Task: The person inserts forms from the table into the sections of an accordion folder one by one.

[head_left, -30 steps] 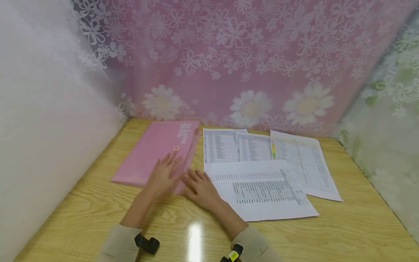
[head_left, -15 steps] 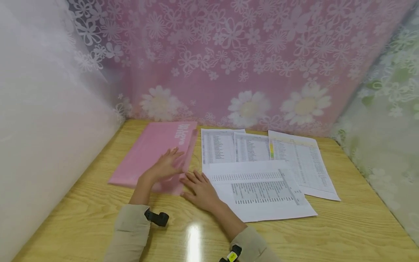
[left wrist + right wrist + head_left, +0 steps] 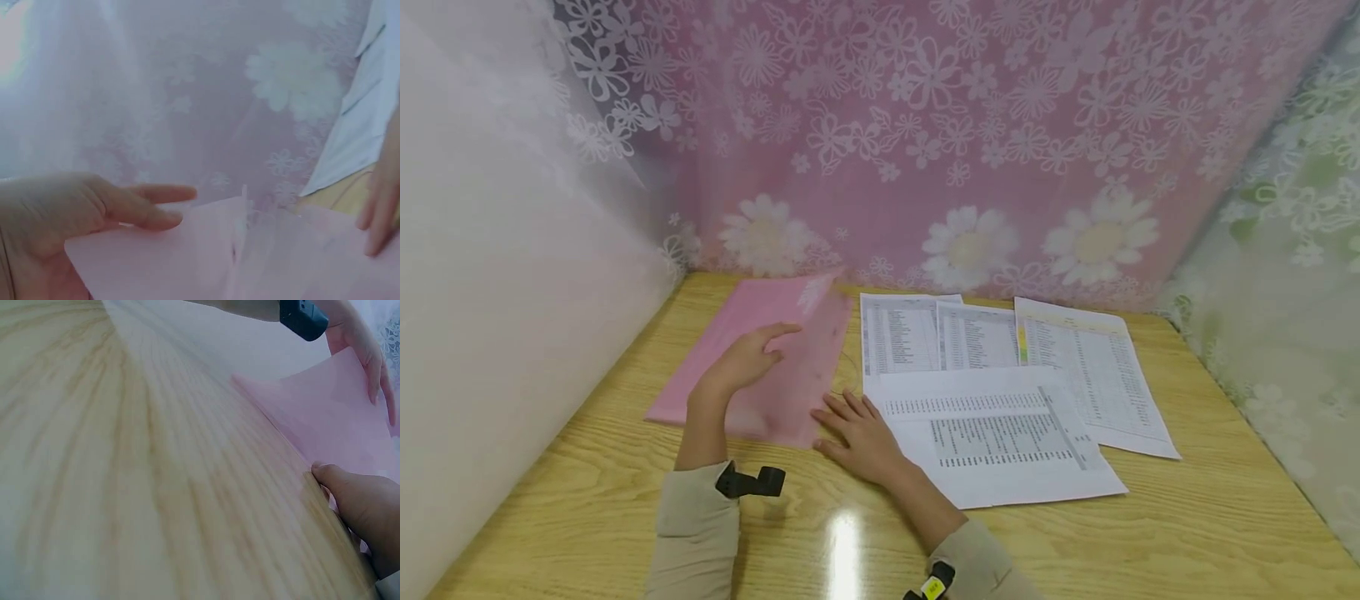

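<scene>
Pink plastic document folder [image 3: 760, 350] lies on the wooden table [image 3: 1150, 517], at the far left end, just left of the printed sheets [image 3: 1000, 400]. L hand [image 3: 741, 362] has the folder's translucent flap [image 3: 808, 367] lifted off the body, fingers nearly straight w/ thumb under the flap edge, lightly pinching it. R hand [image 3: 861, 433] rests flat on the table at the folder's near right corner, fingers straight & spread, tips touching the folder edge, holding nothing. Sheets overlap each other, right of the folder.
</scene>
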Demonstrator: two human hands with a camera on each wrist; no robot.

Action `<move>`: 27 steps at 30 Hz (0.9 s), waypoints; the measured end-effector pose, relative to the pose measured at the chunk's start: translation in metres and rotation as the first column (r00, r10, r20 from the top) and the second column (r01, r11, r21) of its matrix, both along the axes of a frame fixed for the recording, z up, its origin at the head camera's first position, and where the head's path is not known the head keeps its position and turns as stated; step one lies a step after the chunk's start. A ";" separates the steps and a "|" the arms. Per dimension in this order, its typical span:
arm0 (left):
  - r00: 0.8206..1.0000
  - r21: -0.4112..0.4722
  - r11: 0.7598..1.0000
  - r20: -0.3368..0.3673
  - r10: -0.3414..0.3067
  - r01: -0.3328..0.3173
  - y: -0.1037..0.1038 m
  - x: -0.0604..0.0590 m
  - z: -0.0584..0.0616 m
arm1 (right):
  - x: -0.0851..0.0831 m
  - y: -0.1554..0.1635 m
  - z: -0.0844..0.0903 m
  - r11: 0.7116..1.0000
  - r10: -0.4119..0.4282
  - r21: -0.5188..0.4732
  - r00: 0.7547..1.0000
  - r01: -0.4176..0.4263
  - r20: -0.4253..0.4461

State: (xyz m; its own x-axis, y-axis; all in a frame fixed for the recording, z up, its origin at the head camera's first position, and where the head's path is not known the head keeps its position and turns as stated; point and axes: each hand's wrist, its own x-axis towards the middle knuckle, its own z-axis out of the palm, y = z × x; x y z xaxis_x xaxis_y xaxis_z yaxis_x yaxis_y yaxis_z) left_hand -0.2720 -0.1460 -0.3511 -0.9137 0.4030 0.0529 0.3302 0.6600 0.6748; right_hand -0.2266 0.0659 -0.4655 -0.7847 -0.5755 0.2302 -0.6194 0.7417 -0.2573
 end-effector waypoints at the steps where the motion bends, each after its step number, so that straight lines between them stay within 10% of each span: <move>1: 1.000 -0.024 1.000 -0.010 0.020 -0.021 -0.002 0.002 0.003 | 0.000 0.000 0.000 1.000 0.000 0.002 1.000 0.000 -0.001; 8: 0.984 -0.186 0.967 0.000 0.176 -0.173 -0.006 0.012 0.020 | 0.001 0.000 -0.001 0.999 0.026 -0.018 1.000 -0.026 0.010; 16: 0.995 -0.226 0.969 -0.020 0.097 -0.099 -0.015 0.019 0.024 | 0.000 0.000 -0.002 1.000 0.024 -0.020 1.000 -0.024 0.002; 27: 0.981 -0.132 0.979 -0.136 0.137 -0.155 -0.022 0.022 0.028 | -0.001 0.002 -0.003 0.999 0.018 -0.040 1.000 -0.018 0.011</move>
